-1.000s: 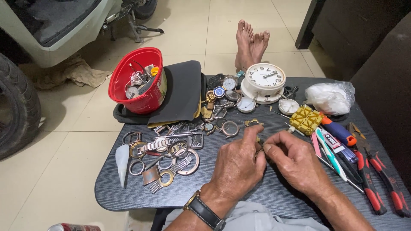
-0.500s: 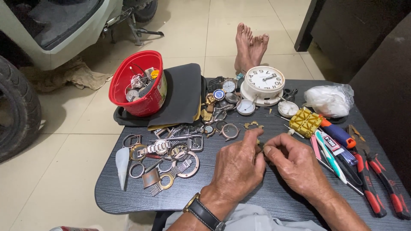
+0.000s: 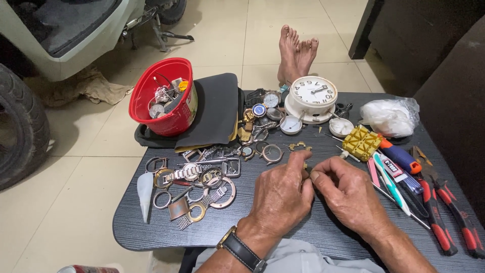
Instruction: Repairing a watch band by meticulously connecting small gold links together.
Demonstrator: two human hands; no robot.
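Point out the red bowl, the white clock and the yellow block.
red bowl (image 3: 174, 121), head view, front outer wall.
white clock (image 3: 314, 92), head view, middle of dial.
yellow block (image 3: 361, 143), head view, top face.

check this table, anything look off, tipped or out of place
The red tub leans tilted against the folded black cloth, its watch parts toward the low side. The white clock sits tilted on its base. Both hands, left and right, pinch something too small to identify.

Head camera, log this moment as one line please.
left hand: pinching small metal part | right hand: fingertips at same part | table: watch cases, clock, red bowl, pliers
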